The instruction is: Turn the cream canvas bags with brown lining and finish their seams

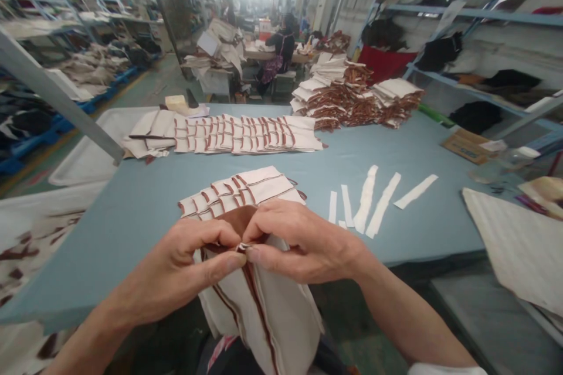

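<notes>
Both my hands pinch the top edge of a cream fabric piece with brown trim (264,310), held over the near edge of the blue table (132,217). My left hand (185,263) grips it from the left, thumb and fingers closed. My right hand (299,240) grips it from the right, fingers pressed together at the same spot. Just beyond my hands lies a fanned stack of similar cream and brown pieces (241,190).
A long overlapped row of pieces (229,133) lies mid-table, with tall piles (352,96) behind on the right. White paper strips (373,199) lie right of my hands. A cardboard box (468,145) and cream cloth (519,246) sit right. A person (279,50) works far back.
</notes>
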`<state>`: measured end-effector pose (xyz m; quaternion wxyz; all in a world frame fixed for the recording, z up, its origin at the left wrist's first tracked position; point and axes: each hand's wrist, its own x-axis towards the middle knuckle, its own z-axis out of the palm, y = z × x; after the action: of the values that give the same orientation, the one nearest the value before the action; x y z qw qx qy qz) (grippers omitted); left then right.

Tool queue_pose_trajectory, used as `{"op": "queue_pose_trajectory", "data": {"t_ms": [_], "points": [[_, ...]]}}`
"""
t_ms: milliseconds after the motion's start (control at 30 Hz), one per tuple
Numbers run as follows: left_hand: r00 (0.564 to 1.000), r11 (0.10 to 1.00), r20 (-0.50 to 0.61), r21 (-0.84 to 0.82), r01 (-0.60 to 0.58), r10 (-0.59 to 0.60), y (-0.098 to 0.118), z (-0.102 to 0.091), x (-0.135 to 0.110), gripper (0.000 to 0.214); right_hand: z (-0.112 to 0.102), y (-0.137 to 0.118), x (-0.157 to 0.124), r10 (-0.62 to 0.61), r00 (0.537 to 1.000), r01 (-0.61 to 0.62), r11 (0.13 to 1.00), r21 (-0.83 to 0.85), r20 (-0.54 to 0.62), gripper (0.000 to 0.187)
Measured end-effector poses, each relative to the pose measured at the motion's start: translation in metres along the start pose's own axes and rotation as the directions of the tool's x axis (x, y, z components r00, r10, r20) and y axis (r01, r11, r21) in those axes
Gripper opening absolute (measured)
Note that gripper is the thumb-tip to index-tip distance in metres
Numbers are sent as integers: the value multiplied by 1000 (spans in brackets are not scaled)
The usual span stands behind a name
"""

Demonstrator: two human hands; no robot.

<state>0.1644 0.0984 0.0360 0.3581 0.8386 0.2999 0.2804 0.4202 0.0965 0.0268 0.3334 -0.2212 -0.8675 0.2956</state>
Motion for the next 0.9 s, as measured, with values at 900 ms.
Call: {"op": "queue_pose_trajectory", "data": {"t_ms": [900], "points": [[996,992,60,113,63,-70,16,-4,-8,28,18,2,0,7,1000,-7,1000,-6,-26,13]]}}
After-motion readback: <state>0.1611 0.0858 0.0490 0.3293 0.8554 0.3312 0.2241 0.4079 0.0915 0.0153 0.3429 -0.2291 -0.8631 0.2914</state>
